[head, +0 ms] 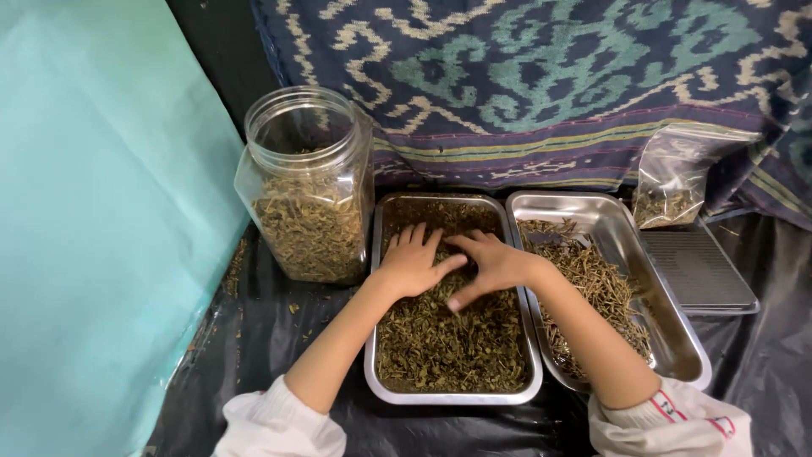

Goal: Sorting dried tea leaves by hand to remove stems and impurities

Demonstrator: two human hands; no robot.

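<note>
My left hand [412,261] lies palm down, fingers spread, on dried green-brown leaves filling a steel tray [454,394]. My right hand [491,264] rests beside it on the same leaves, fingers apart, its fingertips touching the left hand. Both forearms reach in from white sleeves at the bottom. Neither hand grips anything that I can see.
A second steel tray [628,230] with thin dried stems sits to the right. A clear lidless plastic jar [309,188], half full of leaves, stands at the left. A small clear bag [672,179] leans on patterned cloth [541,76] above a flat grey scale [699,272]. Black plastic sheeting [271,338] lies under the trays and jar.
</note>
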